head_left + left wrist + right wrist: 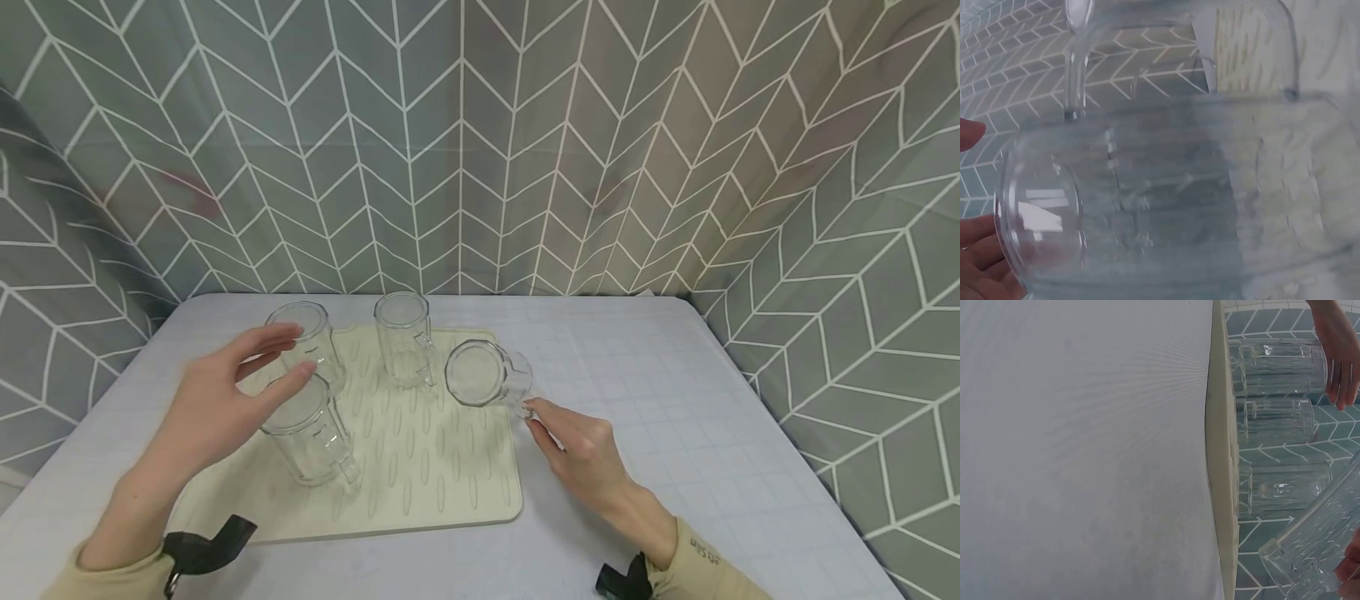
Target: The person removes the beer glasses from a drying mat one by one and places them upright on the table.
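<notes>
My right hand (581,450) pinches the handle of a clear glass mug (475,373), which is tilted above the right edge of the drying mat (450,500). Three more glass mugs stand on the mat: a front left mug (311,450), a back left mug (330,354) and a middle mug (403,342). Over the two left mugs is my left hand (225,392), its fingers extended and spread from the thumb. Those fingers overlap the back left mug's top, and the thumb overlaps the front one. A glass mug (1166,200) fills the left wrist view, handle upward, with fingers (985,256) beyond its end.
The cream mat with raised oval ridges lies on a white table (615,358). Grey curtains (480,150) with a white chevron pattern stand behind the table and at both sides. Black camera mounts (210,546) sit on both wrists.
</notes>
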Motion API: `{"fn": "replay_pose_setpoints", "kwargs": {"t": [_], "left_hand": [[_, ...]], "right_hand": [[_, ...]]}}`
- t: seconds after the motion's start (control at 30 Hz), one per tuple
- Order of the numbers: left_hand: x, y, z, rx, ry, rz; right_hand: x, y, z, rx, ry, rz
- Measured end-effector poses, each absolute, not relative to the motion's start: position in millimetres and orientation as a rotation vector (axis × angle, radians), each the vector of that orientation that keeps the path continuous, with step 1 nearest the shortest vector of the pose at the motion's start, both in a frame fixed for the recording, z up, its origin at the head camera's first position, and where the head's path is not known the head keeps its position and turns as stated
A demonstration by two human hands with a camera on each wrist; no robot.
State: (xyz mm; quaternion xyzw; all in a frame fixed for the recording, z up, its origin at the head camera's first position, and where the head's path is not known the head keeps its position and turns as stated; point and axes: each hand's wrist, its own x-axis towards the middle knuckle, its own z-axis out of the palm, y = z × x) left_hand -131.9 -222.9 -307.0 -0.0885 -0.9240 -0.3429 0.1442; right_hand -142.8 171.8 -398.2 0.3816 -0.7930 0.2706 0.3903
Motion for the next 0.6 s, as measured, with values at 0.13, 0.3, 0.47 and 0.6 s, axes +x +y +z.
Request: {"fn": "replay_pose_setpoints", "kwargs": {"t": [0.13, 0.3, 0.47, 0.6], "left_hand": [[-130, -206, -303, -0.295, -2.665, -1.043], [-130, -184, -300, -0.365, -2.68, -1.04], [-134, -164, -302, -0.433, -2.69, -1.041], [-137, -148, -304, -0.483, -2.679, -1.025]], "right_hand": [[-143, 171, -398, 0.973, -2.02, 0.696], [-143, 170, -397, 0.974, -2.027, 0.705], [-143, 170, -396, 0.969, -2.041, 0.71], [-144, 169, -395, 0.973, -2.04, 0.703]]}}
